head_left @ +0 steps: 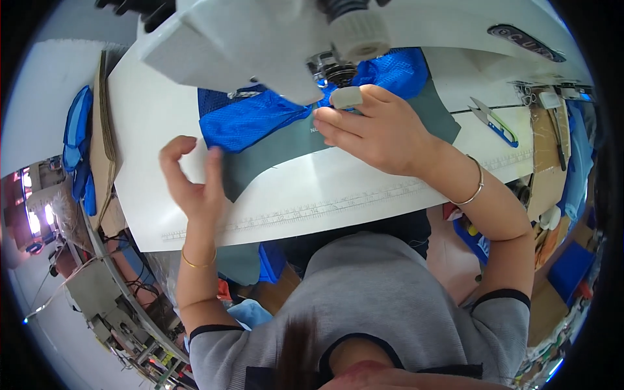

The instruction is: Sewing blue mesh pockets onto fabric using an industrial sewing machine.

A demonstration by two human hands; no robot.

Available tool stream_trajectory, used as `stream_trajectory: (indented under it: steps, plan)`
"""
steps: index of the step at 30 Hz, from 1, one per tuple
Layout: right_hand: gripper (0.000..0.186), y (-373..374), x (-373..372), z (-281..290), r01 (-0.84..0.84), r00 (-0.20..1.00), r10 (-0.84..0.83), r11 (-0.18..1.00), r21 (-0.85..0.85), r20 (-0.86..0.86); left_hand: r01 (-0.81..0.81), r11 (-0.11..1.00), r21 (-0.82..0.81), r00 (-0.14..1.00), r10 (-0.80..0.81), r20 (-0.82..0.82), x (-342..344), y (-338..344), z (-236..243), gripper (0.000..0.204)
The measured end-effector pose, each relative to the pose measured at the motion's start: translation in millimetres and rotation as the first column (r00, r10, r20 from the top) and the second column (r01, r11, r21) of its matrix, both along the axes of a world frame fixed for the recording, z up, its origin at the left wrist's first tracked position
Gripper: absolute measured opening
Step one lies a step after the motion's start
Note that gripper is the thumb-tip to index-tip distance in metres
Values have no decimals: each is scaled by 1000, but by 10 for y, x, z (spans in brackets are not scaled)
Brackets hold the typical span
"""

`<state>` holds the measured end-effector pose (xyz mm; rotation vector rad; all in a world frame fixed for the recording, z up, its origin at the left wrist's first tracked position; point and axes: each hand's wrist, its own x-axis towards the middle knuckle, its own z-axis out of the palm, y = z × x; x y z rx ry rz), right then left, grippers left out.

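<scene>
Blue mesh cloth [253, 120] lies bunched under the head of a white sewing machine [221, 39] and narrows toward the presser foot area [331, 71]. My right hand [387, 133] is at its narrow part, close beside the needle area. Its fingers are pressed together at the cloth's near edge, and a pale cover [346, 97] wraps one fingertip. What lies beneath those fingers is hidden. Left of the cloth, my left hand [195, 179] is raised, slightly blurred, its thumb and fingers apart with nothing in them. One fingertip comes close to the cloth's left end.
A dark green plate [279, 156] is set in the white table [169, 214], which has a printed ruler along its near edge. Thread snips [495, 123] lie to the right. More blue cloth [78, 136] hangs at the left, beside a cardboard edge [103, 143].
</scene>
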<state>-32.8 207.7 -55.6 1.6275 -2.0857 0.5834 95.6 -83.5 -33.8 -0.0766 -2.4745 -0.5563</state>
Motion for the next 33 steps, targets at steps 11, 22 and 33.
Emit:
stream_trajectory:
  steps: [11,22,33]
  plan:
    - [14,-76,9,21,-17,994,16,1000,10,108,299,869,-395,954,-279,108,-332,93,382,33]
    - [18,-834,171,-1,-43,954,-9,985,-167,-300,137,978,157,971,-164,175,120,-147,5,12]
    - [10,-824,59,-82,-69,972,39,990,-123,-233,254,926,-281,967,-242,78,83,-343,59,23]
